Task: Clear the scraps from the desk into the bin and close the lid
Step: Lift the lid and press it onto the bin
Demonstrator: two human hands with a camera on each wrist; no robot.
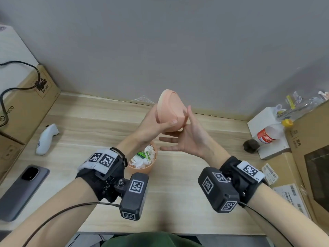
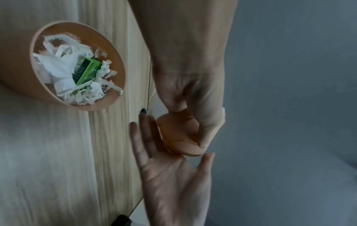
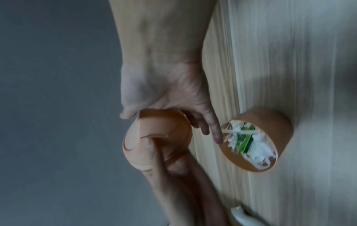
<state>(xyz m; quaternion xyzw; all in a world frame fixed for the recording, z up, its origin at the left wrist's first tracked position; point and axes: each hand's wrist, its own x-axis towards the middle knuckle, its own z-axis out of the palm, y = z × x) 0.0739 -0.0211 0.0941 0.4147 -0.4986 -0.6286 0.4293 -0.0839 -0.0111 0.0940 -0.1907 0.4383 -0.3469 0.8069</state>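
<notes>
With the scraps (image 2: 77, 73) already in the bin (image 2: 114, 64), I'm on the lid step

My left hand (image 1: 149, 129) grips the lid (image 1: 169, 109), tilted in the air above the desk (image 1: 89, 125) beyond the bin; my right hand (image 1: 188, 138) is spread flat, fingers straight, touching its edge and holding nothing. Next I must level it and seat it on the rim

Bin (image 1: 142, 169): largely hidden behind left wrist in head view; only near rim and some scraps (image 1: 142, 157) visible. Lid (image 1: 169, 111): lower part covered by both hands. Right wrist view: motion-blurred throughout; print on green carton (image 3: 246, 141) unreadable. Phone (image 1: 21, 191): cut off at left edge.
</notes>
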